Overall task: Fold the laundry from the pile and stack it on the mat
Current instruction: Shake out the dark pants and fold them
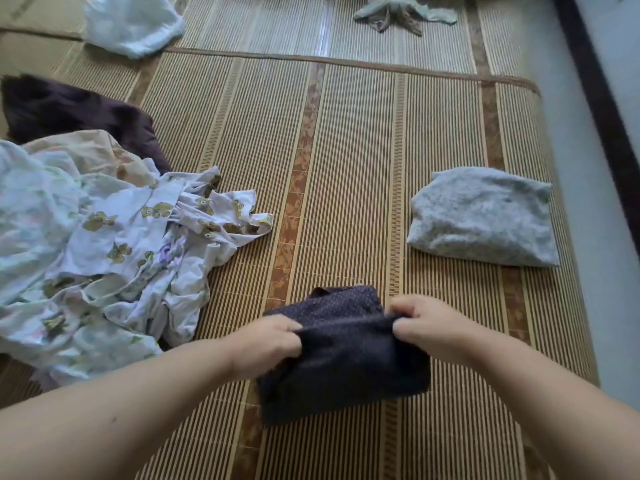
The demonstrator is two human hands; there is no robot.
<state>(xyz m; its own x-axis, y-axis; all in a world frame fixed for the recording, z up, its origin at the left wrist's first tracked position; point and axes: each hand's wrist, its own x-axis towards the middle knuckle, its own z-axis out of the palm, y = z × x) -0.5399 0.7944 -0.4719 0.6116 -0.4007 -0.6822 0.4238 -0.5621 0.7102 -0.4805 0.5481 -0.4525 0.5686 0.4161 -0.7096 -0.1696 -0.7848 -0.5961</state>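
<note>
Near the centre of the striped woven mat (346, 168), a dark dotted garment (343, 362), partly folded, lower part flat on the mat. Gripped along its raised fold from both ends: left hand (266, 341) clamped on the left end, fingers curled into the cloth; right hand (426, 323) pinching the right end between thumb and fingers. To the left, just apart from the dark piece, a loose pile of pale printed laundry (104, 237), with a dark purple cloth (69, 112) behind it. To the right, well apart, a folded grey-blue speckled piece (481, 216) lying flat. Far left, a crumpled white cloth (133, 24); far centre, a twisted pale green cloth (398, 12).
</note>
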